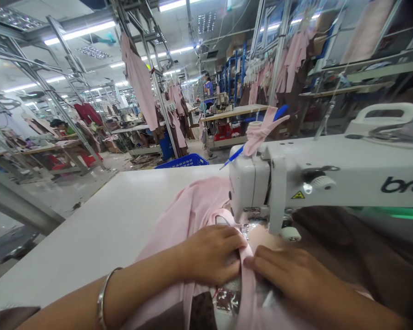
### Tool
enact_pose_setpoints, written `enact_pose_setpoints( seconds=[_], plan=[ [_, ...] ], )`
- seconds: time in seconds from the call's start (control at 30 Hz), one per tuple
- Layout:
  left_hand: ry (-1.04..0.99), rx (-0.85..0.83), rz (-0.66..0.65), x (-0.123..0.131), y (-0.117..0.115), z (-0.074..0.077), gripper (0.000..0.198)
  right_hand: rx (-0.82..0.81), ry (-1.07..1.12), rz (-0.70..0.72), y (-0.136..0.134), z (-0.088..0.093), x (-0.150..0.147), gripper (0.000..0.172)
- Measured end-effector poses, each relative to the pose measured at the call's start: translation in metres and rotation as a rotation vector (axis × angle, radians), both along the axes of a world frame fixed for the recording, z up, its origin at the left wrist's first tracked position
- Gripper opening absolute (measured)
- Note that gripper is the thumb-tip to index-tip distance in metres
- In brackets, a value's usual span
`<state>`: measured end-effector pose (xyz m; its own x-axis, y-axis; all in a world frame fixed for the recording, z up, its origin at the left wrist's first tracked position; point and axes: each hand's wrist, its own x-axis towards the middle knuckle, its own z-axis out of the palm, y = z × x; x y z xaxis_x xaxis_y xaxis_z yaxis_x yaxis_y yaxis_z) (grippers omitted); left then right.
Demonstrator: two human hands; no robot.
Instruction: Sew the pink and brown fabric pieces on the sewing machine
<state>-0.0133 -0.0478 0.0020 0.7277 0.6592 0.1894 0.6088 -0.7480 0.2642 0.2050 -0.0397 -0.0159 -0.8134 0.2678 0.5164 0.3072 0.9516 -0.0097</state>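
Observation:
A pink garment (pixel 192 201) lies under the head of a white sewing machine (pixel 251 183), with a narrow folded band (pixel 248 279) running from the needle area toward me. My left hand (pixel 209 254) is closed on the left edge of this band, just in front of the presser foot. From the right, my right hand (pixel 292 270) pinches the same band a little nearer to me; its thumb is hidden. Dark brown fabric (pixel 365 247) is bunched beneath the machine arm. The needle tip is too small to make out.
A white table (pixel 99 224) spreads to the left. Behind its far edge stands a blue plastic basket (pixel 186 160). Pink cloth strips (pixel 258 133) and a blue pointed tool (pixel 234 156) sit on the machine head. Pink garments (pixel 139 82) hang from overhead rails.

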Motion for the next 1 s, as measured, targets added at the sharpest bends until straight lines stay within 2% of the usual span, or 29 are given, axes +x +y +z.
enact_pose_setpoints(
  seconds=[0.1,0.2,0.3,0.4,0.6,0.8,1.0],
  plan=[
    [0.013,0.061,0.022,0.004,0.004,-0.008,0.015,-0.078,0.098,-0.035,0.004,-0.001,0.004,0.038],
    [0.068,0.172,0.037,0.008,0.007,-0.021,0.017,-0.121,0.012,-0.128,0.009,-0.009,0.014,0.031],
    [0.083,0.197,0.049,0.009,0.006,-0.027,0.019,-0.141,-0.099,-0.216,0.015,-0.018,0.023,0.043],
    [0.081,0.211,0.056,0.010,0.003,-0.022,0.024,-0.140,-0.103,-0.260,0.018,-0.024,0.029,0.050],
    [0.170,0.204,0.083,0.017,-0.002,-0.011,0.026,-0.153,-0.104,-0.325,0.021,-0.029,0.041,0.040],
    [0.208,0.198,0.112,0.020,-0.002,-0.013,0.024,-0.148,-0.113,-0.330,0.026,-0.030,0.043,0.040],
    [0.172,0.217,0.106,0.018,-0.004,-0.013,0.023,0.000,-0.122,-0.330,0.027,-0.030,0.044,0.059]
  ],
)
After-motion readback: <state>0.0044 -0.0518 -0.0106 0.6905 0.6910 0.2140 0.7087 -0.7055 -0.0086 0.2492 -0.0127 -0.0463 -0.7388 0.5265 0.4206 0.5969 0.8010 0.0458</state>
